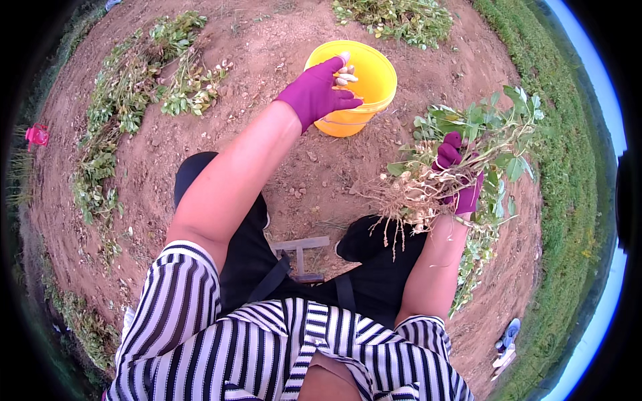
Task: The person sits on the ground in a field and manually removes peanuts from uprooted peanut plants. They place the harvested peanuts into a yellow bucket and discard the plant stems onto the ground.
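Note:
My left hand (321, 92), in a purple glove with the fingertips bare, is over the near left rim of a yellow plastic bucket (373, 82). Several peanut pods (345, 76) show between its spread thumb and fingers; whether they are gripped or falling I cannot tell. On the right, my right hand (459, 173), in a matching glove, is closed around a bunch of uprooted peanut plants (426, 185). Roots and pods hang toward the middle, and green leaves spread up and to the right. The bucket's visible inner wall is bare; its bottom is partly hidden by my left hand.
Pulled plants (120, 95) lie in a long row at left, with another heap (401, 20) beyond the bucket. A wooden stool frame (301, 245) is between my legs. A red object (37, 135) stands far left; shoes (510, 332) lie lower right, near the grass.

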The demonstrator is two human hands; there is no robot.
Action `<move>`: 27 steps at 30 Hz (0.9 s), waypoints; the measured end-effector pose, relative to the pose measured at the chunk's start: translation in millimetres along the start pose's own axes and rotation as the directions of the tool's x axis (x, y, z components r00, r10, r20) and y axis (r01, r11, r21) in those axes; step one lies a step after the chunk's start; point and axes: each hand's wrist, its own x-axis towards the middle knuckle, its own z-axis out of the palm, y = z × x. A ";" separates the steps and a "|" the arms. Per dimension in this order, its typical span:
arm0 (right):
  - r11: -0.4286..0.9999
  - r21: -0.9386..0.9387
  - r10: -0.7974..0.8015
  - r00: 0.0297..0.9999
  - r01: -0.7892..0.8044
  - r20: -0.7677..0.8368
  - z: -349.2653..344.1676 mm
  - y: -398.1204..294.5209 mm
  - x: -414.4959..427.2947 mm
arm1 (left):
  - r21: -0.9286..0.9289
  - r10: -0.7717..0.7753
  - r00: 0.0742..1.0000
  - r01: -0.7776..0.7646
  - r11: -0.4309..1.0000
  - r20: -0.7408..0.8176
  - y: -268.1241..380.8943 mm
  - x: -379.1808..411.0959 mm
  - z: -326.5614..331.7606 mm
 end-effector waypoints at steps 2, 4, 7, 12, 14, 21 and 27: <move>0.999 0.036 -0.010 0.998 0.012 -0.056 4.0 1.8 0.2 | 0.124 0.021 0.986 -0.001 0.992 -0.165 -0.8 -5.9 9.2; 0.983 0.158 0.088 0.995 -0.096 0.056 8.9 2.6 3.2 | 0.214 0.008 0.994 0.016 0.977 -0.111 -14.4 -18.6 14.8; 0.971 0.238 -0.001 1.000 -0.003 0.018 13.0 5.9 -3.7 | 0.416 -0.100 0.974 0.006 0.910 0.205 -40.2 -56.1 31.8; 0.985 0.172 -0.024 0.999 0.028 -0.024 33.4 16.4 -8.8 | 0.572 -0.122 0.856 -0.222 0.790 0.502 -71.9 -86.9 36.2; 0.989 0.149 -0.014 1.000 0.018 -0.027 34.7 18.1 -8.3 | 0.521 -0.061 0.792 -0.338 0.784 0.607 -74.8 -91.7 36.3; 0.990 0.140 0.003 0.994 0.012 -0.107 41.3 30.2 1.3 | 0.529 0.098 0.733 -0.570 0.628 0.673 -84.1 -88.6 30.2; 0.987 0.164 0.013 0.998 -0.004 -0.055 34.7 31.6 4.5 | 0.628 -0.066 0.828 -0.369 0.685 0.558 -67.3 -97.0 25.4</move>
